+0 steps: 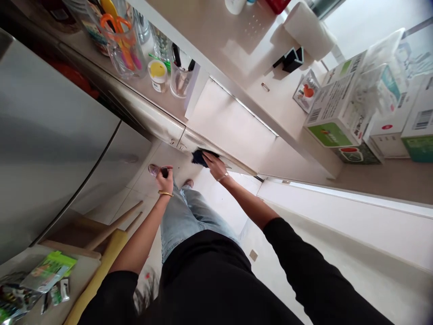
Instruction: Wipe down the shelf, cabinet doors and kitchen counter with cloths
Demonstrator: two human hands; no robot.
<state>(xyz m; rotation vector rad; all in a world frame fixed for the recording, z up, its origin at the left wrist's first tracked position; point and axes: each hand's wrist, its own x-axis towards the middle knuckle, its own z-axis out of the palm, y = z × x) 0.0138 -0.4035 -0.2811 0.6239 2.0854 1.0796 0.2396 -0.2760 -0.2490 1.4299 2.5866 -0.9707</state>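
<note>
My right hand presses a dark blue cloth against the pale front of a cabinet, just under its top edge. Its fingers lie over the cloth and partly hide it. Nearer my body, my left hand is closed around a small dark object whose kind I cannot make out. It hangs above the floor, apart from the cabinet.
Jars and cups with orange scissors line the shelf at upper left. Boxes and a white roll stand on the upper right shelf. A grey appliance borders the left, and a wooden chair stands at lower left.
</note>
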